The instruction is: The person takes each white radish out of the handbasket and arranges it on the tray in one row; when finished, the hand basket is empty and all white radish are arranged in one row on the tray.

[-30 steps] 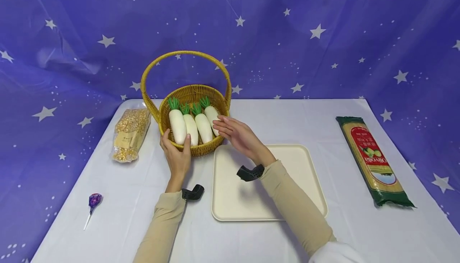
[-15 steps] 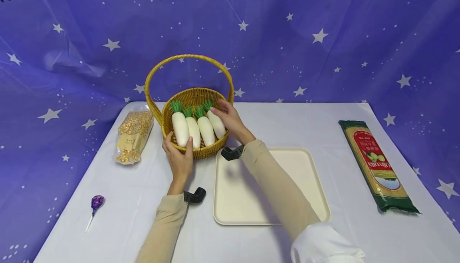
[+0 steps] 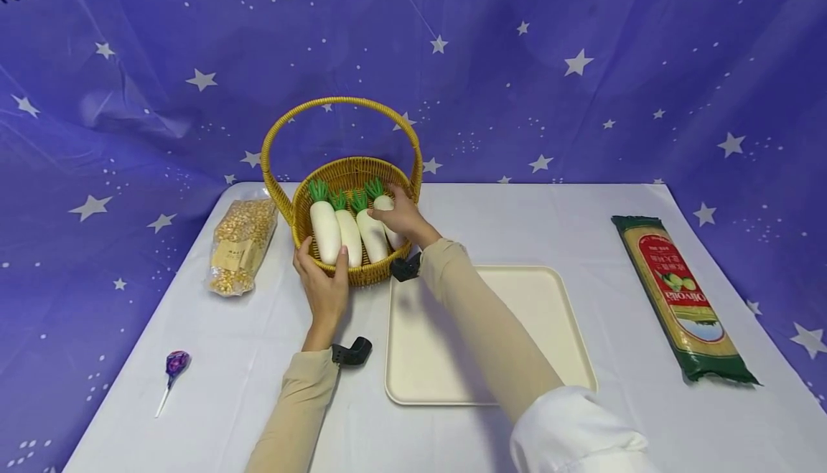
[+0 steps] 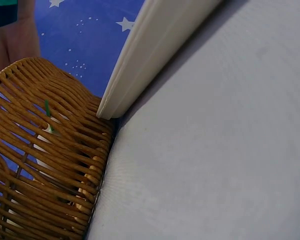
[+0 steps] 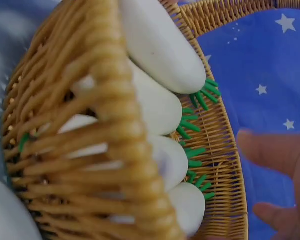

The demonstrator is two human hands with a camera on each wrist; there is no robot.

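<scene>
A round wicker basket (image 3: 349, 171) with a tall handle holds several white radishes (image 3: 326, 232) with short green tops. My left hand (image 3: 324, 288) grips the basket's front rim, its thumb over the edge toward the radishes; in the left wrist view the woven wall (image 4: 50, 150) fills the left side. My right hand (image 3: 405, 216) reaches over the right rim, thumb and fingers spread about the rightmost radish (image 3: 391, 235), partly hiding it. In the right wrist view its fingers (image 5: 275, 150) show apart from the white radish bodies (image 5: 165, 47).
A cream tray (image 3: 446, 387) lies right of the basket, under the right forearm. A bag of corn kernels (image 3: 240, 247) is at the left, a lollipop (image 3: 176, 364) nearer the front. A pasta pack (image 3: 681, 297) lies far right. A blue star-patterned cloth (image 3: 491, 100) hangs behind the table.
My right hand has moved from the basket's right rim up and in over the rightmost radish, then slightly down onto it. The left hand stays on the rim.
</scene>
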